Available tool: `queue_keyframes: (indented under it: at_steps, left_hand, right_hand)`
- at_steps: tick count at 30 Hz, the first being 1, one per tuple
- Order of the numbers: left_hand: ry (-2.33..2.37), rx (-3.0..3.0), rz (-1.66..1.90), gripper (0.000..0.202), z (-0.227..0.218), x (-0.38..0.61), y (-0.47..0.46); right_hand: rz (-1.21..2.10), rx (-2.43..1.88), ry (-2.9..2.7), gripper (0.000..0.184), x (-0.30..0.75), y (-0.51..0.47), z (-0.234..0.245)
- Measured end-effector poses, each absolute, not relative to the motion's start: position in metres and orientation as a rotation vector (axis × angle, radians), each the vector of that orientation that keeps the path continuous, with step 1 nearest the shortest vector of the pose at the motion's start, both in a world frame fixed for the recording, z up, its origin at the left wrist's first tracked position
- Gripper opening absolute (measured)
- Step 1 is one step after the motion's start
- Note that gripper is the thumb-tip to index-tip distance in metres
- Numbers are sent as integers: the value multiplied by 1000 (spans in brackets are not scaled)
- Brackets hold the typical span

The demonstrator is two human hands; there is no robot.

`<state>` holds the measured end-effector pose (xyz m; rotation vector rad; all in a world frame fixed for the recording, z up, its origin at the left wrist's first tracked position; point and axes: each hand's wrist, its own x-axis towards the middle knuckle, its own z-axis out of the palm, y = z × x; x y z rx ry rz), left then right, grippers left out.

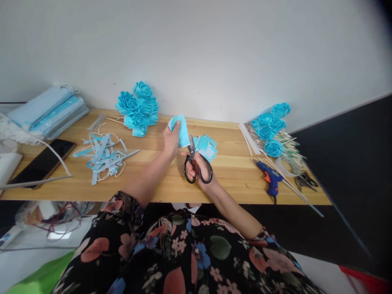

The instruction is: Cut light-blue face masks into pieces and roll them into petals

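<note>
Over the middle of the wooden table, my left hand (171,139) is closed on a piece of light blue mask fabric (183,132), thumb on top. My right hand (200,169) grips a pair of black-handled scissors (191,153) with fingers in the loops. The scissor blades point away from me, at the lower right corner of the fabric; whether they touch it I cannot tell. Just right of the blades lies a small pile of cut blue fabric pieces (208,146). Left of my arm is a heap of cut mask edges and ear loops (105,153).
Blue fabric roses (137,106) stand at the back left, more roses (269,124) at the right. A blue glue gun (269,177), tape roll (286,166) and pliers (306,181) lie right. Stacked face masks (49,112) and a phone (44,161) are left. A wall (196,61) stands behind.
</note>
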<state>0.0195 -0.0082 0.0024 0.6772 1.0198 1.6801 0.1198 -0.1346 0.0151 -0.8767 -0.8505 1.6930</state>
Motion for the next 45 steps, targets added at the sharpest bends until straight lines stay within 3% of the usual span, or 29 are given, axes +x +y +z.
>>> queue_keyframes:
  at_steps: [24,31,45]
  left_hand:
    - [985,597,1701,41,6,19,-8]
    - [965,571,1683,41,6,17,-6]
    - [958,504,1712,46,2,14,-1]
  right_hand:
    - [1485,-1026,-1005,54,120,-139,20]
    - [1672,-896,-1000,69,132,-136,22]
    - [1761,-935,-1121,57,137,-148,19]
